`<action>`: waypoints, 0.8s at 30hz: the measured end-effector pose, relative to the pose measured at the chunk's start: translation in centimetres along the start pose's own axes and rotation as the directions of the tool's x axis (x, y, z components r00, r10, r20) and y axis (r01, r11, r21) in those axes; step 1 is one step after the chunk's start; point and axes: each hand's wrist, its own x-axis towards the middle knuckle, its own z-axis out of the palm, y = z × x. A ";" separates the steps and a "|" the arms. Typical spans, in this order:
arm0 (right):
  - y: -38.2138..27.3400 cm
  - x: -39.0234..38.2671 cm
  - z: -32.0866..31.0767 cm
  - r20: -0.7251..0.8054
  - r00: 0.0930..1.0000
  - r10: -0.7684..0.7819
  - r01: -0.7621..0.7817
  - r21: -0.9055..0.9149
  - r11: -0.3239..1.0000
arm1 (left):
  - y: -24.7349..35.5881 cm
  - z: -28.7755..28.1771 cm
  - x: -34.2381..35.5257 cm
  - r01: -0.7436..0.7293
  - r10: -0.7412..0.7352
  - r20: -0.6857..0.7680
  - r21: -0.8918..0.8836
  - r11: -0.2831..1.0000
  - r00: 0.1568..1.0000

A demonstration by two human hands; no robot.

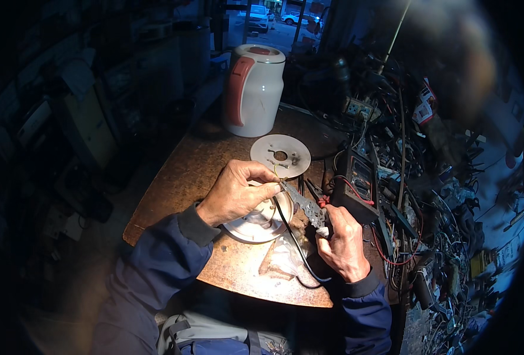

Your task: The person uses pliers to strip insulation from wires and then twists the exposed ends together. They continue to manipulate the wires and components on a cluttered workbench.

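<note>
My left hand (pixel 235 192) is pinched on a thin wire near the upper end of a grey, bumpy strip-like piece (pixel 302 205). My right hand (pixel 342 242) is closed at the strip's lower end, with a small white piece showing by the thumb; exactly what it grips is unclear. Under my hands lies a round white kettle base (pixel 253 225), partly hidden, with a black cord (pixel 290 236) running down beside it. A white disc with a centre hole (pixel 291 151) lies just behind. Red-handled pliers (pixel 323 200) lie next to my right hand.
A white kettle with a red handle (pixel 256 94) stands at the back of the worn wooden bench (pixel 173 177). A dark multimeter (pixel 359 183) with red leads sits at the right, among piled cables and tools (pixel 428 248). A clear plastic bag (pixel 280 257) lies near the front.
</note>
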 end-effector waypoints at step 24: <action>0.2 -0.2 0.0 0.027 1.000 -0.010 0.012 -0.042 0.999 | 0.1 0.1 -0.1 -0.018 0.018 0.010 -0.023 1.000 1.000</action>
